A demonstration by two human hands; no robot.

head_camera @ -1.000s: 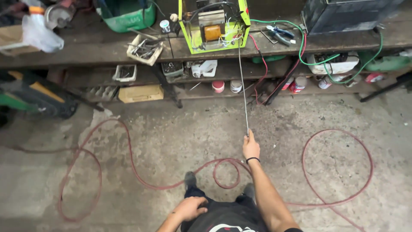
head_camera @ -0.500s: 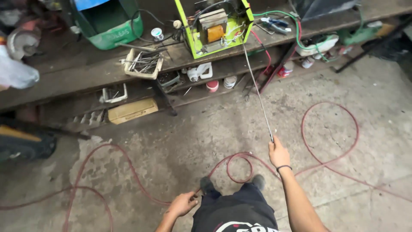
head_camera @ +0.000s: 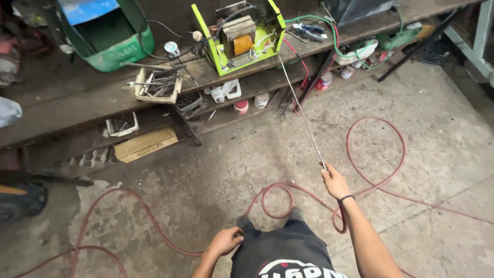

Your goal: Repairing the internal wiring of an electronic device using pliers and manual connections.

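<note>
The right arm extends forward and slightly outward, forearm straight, with a dark band at the wrist. The right hand [head_camera: 336, 181] is clenched around the near end of a thin metal rod [head_camera: 301, 111]. The rod runs in a straight line up and away from the hand, over the concrete floor [head_camera: 247, 154], to the lime-green open-frame machine [head_camera: 239, 35] standing on the upper wooden shelf [head_camera: 77, 95]; its far tip lies at the machine's lower right corner, though contact cannot be confirmed. The left arm is bent at the elbow and drawn in toward the body. The left hand [head_camera: 225, 241] rests on the dark trouser leg at the thigh, fingers curled loosely, holding nothing. A red hose [head_camera: 374, 123] loops across the floor, passing just beside the right wrist.
</note>
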